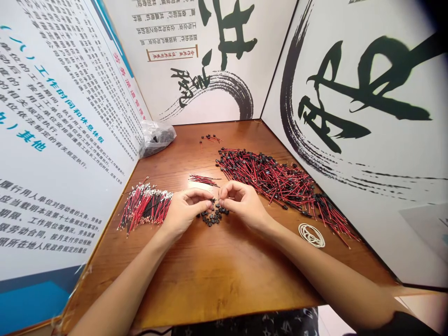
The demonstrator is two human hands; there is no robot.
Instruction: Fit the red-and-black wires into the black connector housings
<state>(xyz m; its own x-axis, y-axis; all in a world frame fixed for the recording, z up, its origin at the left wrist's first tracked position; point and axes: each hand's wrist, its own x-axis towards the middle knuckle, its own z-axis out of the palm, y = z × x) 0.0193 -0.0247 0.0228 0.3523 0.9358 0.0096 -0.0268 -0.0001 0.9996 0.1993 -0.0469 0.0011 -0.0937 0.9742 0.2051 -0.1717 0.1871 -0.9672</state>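
My left hand (187, 208) is closed in a pinch above the table, with a small black connector housing (213, 201) at its fingertips. Facing it, almost touching, my right hand (241, 201) pinches thumb against fingers; whatever lies between them is too small to make out. Just beneath both hands is a small heap of loose black connector housings (212, 218). Beyond the fingertips lies a thin bunch of red and black wires (204, 179). Left of my left hand spreads a pile of red and black wires with whitish tips (145, 207).
A large pile of red wires with black connectors (266, 177) fills the right side. Rubber bands (311, 235) lie near my right forearm. A clear plastic bag (157, 139) sits at the back left, several stray wired connectors (212, 138) at the back. Printed panels wall in the table (210, 275).
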